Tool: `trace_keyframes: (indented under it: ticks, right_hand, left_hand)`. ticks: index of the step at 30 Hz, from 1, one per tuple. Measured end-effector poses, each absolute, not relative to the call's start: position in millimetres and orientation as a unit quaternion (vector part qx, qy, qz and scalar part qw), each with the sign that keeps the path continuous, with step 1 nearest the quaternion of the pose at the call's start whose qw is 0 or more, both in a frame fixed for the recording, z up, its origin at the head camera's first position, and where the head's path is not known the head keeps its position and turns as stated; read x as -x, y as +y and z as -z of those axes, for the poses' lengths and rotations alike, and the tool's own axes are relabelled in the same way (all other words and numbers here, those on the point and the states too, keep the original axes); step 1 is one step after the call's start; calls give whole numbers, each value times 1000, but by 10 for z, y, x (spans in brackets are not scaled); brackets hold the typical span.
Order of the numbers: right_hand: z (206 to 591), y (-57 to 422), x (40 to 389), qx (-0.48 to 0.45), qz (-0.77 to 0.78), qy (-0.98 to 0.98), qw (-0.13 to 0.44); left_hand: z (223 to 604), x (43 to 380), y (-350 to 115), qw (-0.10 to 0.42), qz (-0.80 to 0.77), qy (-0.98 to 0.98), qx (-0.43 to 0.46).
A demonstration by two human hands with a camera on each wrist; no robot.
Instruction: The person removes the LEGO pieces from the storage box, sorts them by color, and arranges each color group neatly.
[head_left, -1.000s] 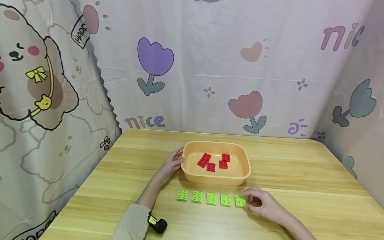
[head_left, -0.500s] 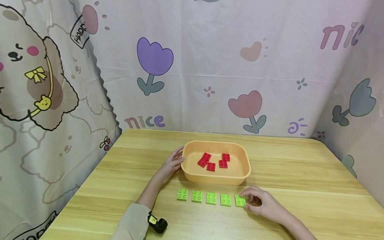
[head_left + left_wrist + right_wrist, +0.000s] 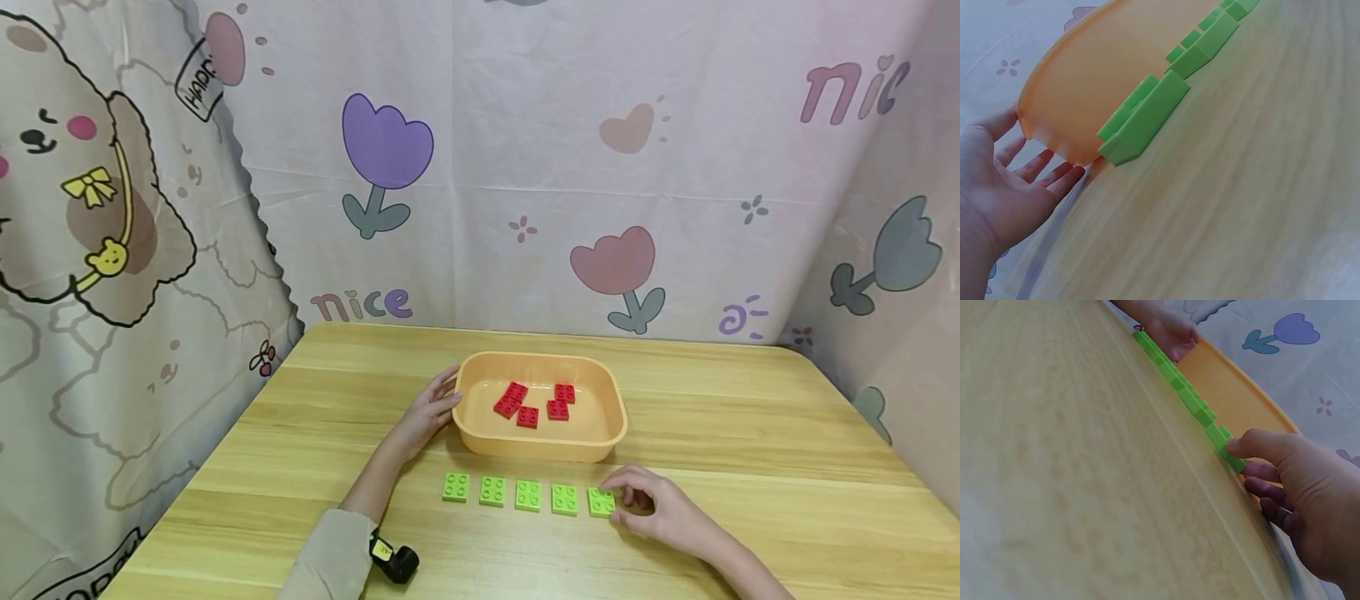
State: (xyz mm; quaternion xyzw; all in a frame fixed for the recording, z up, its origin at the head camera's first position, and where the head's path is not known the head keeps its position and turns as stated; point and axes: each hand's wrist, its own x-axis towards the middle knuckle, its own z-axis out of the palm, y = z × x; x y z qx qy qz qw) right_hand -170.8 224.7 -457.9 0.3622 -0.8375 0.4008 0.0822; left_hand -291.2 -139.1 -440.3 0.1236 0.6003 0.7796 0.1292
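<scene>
My left hand (image 3: pixel 422 419) rests against the left end of the orange plastic basin (image 3: pixel 540 450), its fingers extended. The left wrist view shows the fingertips at the outer wall and the thumb (image 3: pixel 1002 122) beside the rim. Several red building blocks (image 3: pixel 527 417) lie inside the basin, two of them end to end. In front of it, several lime-green building blocks (image 3: pixel 528 497) form a spaced row, studs up. With thumb and fingers, my right hand (image 3: pixel 660 510) pinches the rightmost green block (image 3: pixel 600 503), which sits on the table.
The light wooden table (image 3: pixel 360 367) ends at a printed curtain (image 3: pixel 510 167) behind, with another patterned curtain (image 3: pixel 112 400) along the left. A black wrist device (image 3: pixel 395 562) is strapped by the left cuff.
</scene>
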Motion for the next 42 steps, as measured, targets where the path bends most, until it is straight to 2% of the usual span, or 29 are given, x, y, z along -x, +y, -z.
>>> trace_keyframes:
  ticks: [17,23,28,39,42]
  right_hand:
    - [4483,2201,1668,-361,-403,-837,84]
    - [4237,2081,1555,-358,-411,-833,99]
    - [4178,2056,1525,-341,-406,-840,112]
    - [4286,2144,1628,-331,-405,-841,139]
    - [4193,2097,1620,-338,-410,-834,147]
  left_hand:
    - [4409,2919,-1401,124,-777,603,-127]
    - [4413,2919,-1392,123,-777,604,-131]
    - [4407,2898,-1391,125,-777,603,-127]
    - [4410,2901,-1388,127,-777,603,-127]
    - [4406,2899,-1389,129,-779,600,-129]
